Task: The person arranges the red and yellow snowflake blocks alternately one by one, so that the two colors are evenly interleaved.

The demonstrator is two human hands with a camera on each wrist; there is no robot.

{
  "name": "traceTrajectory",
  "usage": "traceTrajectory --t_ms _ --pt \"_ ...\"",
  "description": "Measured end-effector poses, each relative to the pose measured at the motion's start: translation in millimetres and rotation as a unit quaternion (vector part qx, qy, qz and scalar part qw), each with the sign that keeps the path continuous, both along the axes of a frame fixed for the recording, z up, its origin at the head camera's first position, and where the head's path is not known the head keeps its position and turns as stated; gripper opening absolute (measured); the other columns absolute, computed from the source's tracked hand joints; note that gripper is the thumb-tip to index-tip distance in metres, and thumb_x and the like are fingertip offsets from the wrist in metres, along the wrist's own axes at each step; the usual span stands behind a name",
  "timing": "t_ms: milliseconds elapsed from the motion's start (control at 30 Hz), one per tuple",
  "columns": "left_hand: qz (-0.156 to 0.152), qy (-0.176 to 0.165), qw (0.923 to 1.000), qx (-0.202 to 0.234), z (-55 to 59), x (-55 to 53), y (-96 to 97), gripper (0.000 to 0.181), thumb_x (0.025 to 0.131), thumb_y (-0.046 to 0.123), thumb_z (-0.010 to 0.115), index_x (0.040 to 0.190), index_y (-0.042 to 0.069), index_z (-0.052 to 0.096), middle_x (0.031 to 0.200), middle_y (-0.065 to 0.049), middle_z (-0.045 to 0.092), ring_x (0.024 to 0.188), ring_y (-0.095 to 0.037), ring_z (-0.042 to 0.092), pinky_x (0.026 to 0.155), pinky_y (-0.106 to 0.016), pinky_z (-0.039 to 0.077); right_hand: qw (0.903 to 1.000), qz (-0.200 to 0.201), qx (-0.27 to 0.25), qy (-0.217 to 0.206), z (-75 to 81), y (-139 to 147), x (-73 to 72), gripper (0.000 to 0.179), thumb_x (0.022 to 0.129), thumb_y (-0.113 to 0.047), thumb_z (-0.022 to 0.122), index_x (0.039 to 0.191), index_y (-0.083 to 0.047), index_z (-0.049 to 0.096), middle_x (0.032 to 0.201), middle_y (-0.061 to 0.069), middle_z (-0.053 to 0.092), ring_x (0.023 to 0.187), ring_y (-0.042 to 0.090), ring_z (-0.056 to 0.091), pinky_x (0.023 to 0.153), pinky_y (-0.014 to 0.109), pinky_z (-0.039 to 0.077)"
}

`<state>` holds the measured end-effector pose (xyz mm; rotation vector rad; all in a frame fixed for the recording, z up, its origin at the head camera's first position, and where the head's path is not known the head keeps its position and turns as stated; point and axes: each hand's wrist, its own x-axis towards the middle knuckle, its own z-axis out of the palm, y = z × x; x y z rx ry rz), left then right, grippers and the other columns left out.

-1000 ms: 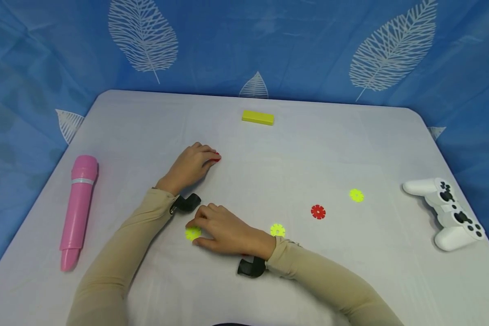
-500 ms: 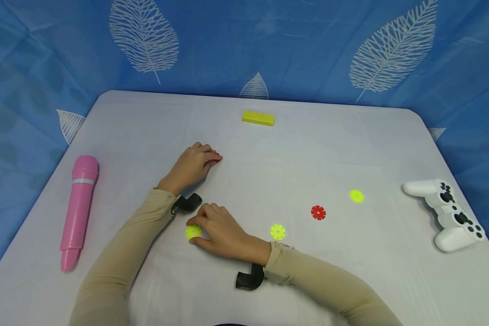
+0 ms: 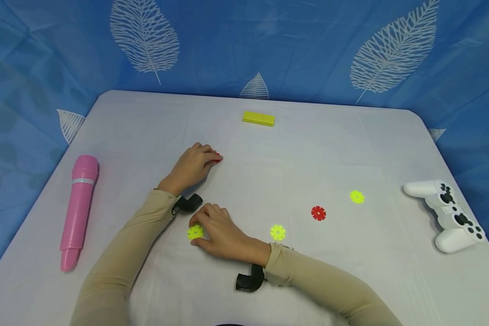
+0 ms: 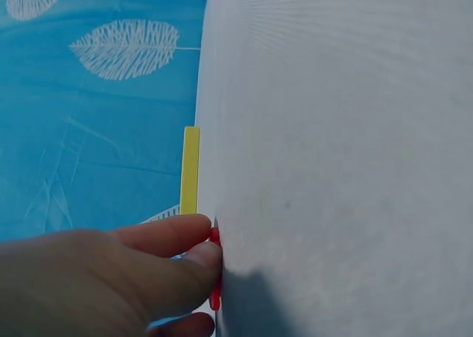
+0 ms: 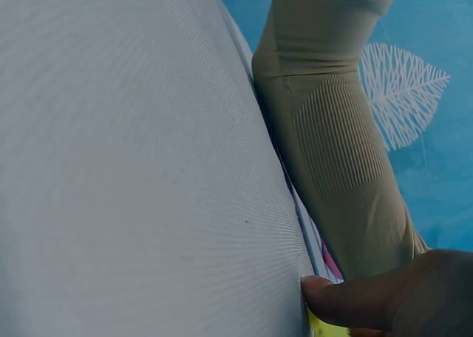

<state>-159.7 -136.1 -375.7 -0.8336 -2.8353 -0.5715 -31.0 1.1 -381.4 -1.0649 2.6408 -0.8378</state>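
Observation:
My left hand [image 3: 189, 167] is low over the table, left of centre, its thumb and forefinger pinching a red notched interlocking disc [image 3: 218, 158]. Most of this disc is covered by the fingers; its thin edge [image 4: 215, 300] shows beside the thumb in the left wrist view. Nearer the body, my right hand [image 3: 222, 233] has thumb and forefinger curled about opposite edges of a yellow interlocking disc [image 3: 195, 232] that lies on the cloth. The right wrist view catches only the thumb and a sliver of that yellow disc [image 5: 325, 328].
Right of the right hand lie a yellow disc [image 3: 278, 232], a red disc [image 3: 318, 213] and a further yellow disc [image 3: 357, 197]. A yellow block [image 3: 258, 118] sits near the far edge. A pink microphone [image 3: 79, 213] lies left, a white game controller [image 3: 446, 215] right.
The right hand shifts slightly, and its yellow disc slides a little to the right. The left hand and its red disc stay nearly still.

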Motion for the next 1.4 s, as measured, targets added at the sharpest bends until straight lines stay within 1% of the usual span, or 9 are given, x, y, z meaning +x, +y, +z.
traceTrajectory --t_ms 200,400,467,567,700,867,1133,1267,1400 --pt "0.002 0.000 1.0000 -0.005 -0.1 -0.6 -0.2 0.020 0.088 0.008 0.057 0.104 0.008 0.069 0.100 -0.009 0.065 0.090 -0.026 0.054 0.082 -0.036 0.045 0.9997 0.024 -0.007 -0.006 2.1 1 -0.7 0.028 0.081 -0.024 0.068 0.105 -0.016 0.057 0.101 -0.003 0.054 0.096 0.010 0.046 0.077 0.020 0.030" --pt "-0.002 0.001 1.0000 0.000 -0.6 -0.5 0.2 0.020 0.087 0.008 0.057 0.103 0.007 0.070 0.099 -0.009 0.066 0.089 -0.026 0.054 0.081 -0.036 0.046 0.9957 0.089 -0.020 -0.014 2.7 2 -1.7 0.025 0.085 -0.013 0.061 0.110 -0.014 0.056 0.101 -0.003 0.057 0.095 0.009 0.050 0.085 0.018 0.038" --pt "-0.003 0.005 1.0000 0.001 -0.2 -0.4 0.4 0.020 0.087 0.008 0.058 0.103 0.007 0.070 0.099 -0.009 0.066 0.089 -0.027 0.054 0.080 -0.036 0.046 0.9934 0.111 -0.027 -0.009 2.4 2 -1.9 0.025 0.086 -0.008 0.058 0.111 -0.014 0.058 0.100 -0.002 0.058 0.093 0.008 0.052 0.085 0.016 0.039" --pt "-0.004 0.010 0.9999 0.001 -0.4 -0.5 0.4 0.020 0.087 0.008 0.058 0.103 0.008 0.070 0.098 -0.009 0.066 0.088 -0.027 0.054 0.080 -0.036 0.045 0.9904 0.135 -0.025 0.013 2.1 3 -1.4 0.026 0.088 -0.006 0.054 0.110 -0.017 0.062 0.097 -0.002 0.059 0.092 0.007 0.054 0.084 0.012 0.040" --pt "-0.004 0.009 1.0000 -0.001 -1.4 -0.5 0.0 0.020 0.087 0.008 0.057 0.103 0.007 0.070 0.099 -0.009 0.066 0.089 -0.027 0.054 0.081 -0.036 0.045 0.9877 0.151 -0.023 0.032 1.7 2 -0.6 0.027 0.089 -0.004 0.051 0.107 -0.016 0.066 0.094 -0.002 0.058 0.093 0.007 0.055 0.086 0.011 0.040" --pt "-0.006 0.010 0.9999 -0.001 -2.1 -0.7 0.1 0.020 0.087 0.007 0.057 0.103 0.007 0.070 0.099 -0.009 0.066 0.088 -0.027 0.054 0.081 -0.037 0.045 0.9872 0.154 -0.029 0.030 1.9 3 -0.3 0.026 0.089 -0.003 0.049 0.105 -0.014 0.067 0.095 -0.003 0.059 0.092 0.007 0.056 0.087 0.011 0.040" --pt "-0.006 0.013 0.9999 0.006 -1.6 0.3 0.5 0.020 0.087 0.006 0.058 0.102 0.006 0.069 0.098 -0.010 0.066 0.088 -0.027 0.054 0.080 -0.037 0.045 0.9897 0.133 -0.049 -0.018 5.5 6 -4.2 0.023 0.090 -0.007 0.051 0.105 -0.014 0.066 0.099 -0.005 0.062 0.091 0.002 0.055 0.084 0.007 0.040" --pt "-0.002 0.011 0.9999 0.001 -1.3 1.0 0.7 0.020 0.087 0.006 0.058 0.103 0.007 0.070 0.099 -0.009 0.066 0.088 -0.027 0.054 0.080 -0.037 0.046 0.9901 0.117 -0.070 -0.031 7.3 10 -11.8 0.021 0.090 -0.008 0.052 0.104 -0.014 0.067 0.099 -0.005 0.064 0.091 0.002 0.056 0.083 0.009 0.040" --pt "-0.002 0.011 0.9999 0.001 -1.3 1.1 0.8 0.020 0.087 0.006 0.057 0.102 0.006 0.070 0.098 -0.009 0.066 0.088 -0.027 0.054 0.080 -0.037 0.045 0.9901 0.085 -0.099 -0.051 10.4 16 -23.5 0.021 0.089 -0.006 0.053 0.103 -0.012 0.067 0.099 -0.003 0.065 0.090 0.004 0.058 0.079 0.012 0.042"
